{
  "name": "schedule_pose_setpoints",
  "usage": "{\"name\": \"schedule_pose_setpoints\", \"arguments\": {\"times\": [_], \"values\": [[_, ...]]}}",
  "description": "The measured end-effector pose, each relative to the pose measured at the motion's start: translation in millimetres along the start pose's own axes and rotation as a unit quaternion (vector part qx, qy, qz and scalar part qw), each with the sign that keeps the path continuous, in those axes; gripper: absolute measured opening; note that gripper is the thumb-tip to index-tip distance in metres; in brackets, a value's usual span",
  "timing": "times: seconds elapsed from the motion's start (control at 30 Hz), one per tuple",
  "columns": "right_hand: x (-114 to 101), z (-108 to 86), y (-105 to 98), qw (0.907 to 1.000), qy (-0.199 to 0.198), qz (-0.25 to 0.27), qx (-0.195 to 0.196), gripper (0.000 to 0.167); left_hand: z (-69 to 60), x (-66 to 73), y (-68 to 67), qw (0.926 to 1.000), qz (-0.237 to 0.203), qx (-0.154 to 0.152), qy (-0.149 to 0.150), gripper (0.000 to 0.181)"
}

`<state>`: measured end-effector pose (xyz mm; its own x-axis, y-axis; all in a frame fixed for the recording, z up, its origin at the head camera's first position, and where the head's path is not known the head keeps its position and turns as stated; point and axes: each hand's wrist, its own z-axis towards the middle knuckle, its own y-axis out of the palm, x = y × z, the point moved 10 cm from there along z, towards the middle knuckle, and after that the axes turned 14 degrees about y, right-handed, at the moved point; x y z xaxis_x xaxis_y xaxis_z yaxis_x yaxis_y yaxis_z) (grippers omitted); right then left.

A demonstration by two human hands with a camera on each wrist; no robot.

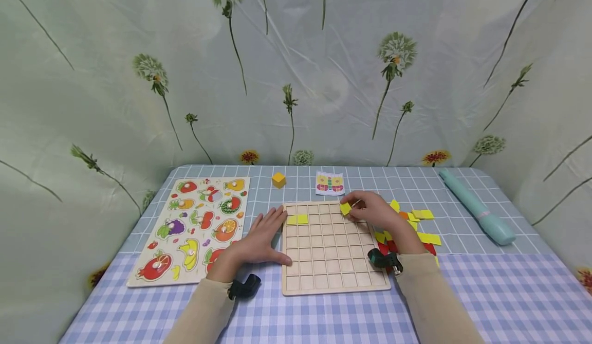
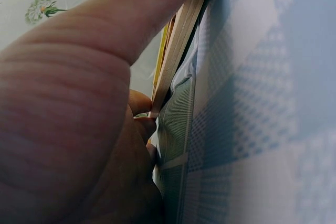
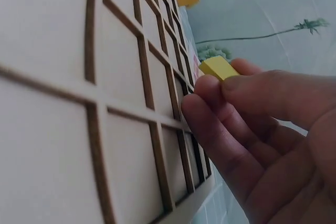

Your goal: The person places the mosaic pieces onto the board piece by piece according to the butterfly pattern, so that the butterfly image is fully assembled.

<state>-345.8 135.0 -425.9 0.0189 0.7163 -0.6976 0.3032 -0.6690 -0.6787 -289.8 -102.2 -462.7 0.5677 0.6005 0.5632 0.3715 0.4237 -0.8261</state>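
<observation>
A square wooden grid board (image 1: pixel 321 254) lies flat on the table, two yellow tiles (image 1: pixel 297 219) side by side in its upper left cells. My right hand (image 1: pixel 372 210) pinches a yellow tile (image 1: pixel 345 209) over the board's upper right corner; the right wrist view shows this tile (image 3: pixel 218 67) held between thumb and fingers, tilted. My left hand (image 1: pixel 261 241) rests at the board's left edge with fingers spread and thumb on the rim. In the left wrist view the thumb (image 2: pixel 105 30) lies against the board's side (image 2: pixel 181 35).
Loose yellow, red and orange tiles (image 1: pixel 429 238) lie right of the board, partly under my right forearm. A fruit puzzle board (image 1: pixel 189 231) is at the left. Behind stand a yellow-orange cube (image 1: pixel 278 180) and a butterfly picture card (image 1: pixel 330 183). A teal object (image 1: pixel 478 207) lies far right.
</observation>
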Motion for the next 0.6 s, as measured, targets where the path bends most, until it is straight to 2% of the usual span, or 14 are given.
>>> {"name": "schedule_pose_setpoints", "arguments": {"times": [0.23, 0.47, 0.6], "values": [[-14.2, 1.3, 15.0, 0.9995, -0.023, -0.002, -0.020, 0.024, 0.2, -0.2, -0.1, 1.0000, 0.002, 0.001, -0.001, 0.120], [-38.4, -3.0, 31.1, 0.9968, -0.072, -0.029, -0.019, 0.022, 0.4, -0.9, 0.6, 1.0000, 0.003, 0.001, 0.000, 0.120], [-48.3, -5.2, 42.1, 0.9959, -0.080, -0.028, -0.030, 0.022, 0.7, -1.3, 0.8, 1.0000, 0.002, 0.000, -0.001, 0.120]]}}
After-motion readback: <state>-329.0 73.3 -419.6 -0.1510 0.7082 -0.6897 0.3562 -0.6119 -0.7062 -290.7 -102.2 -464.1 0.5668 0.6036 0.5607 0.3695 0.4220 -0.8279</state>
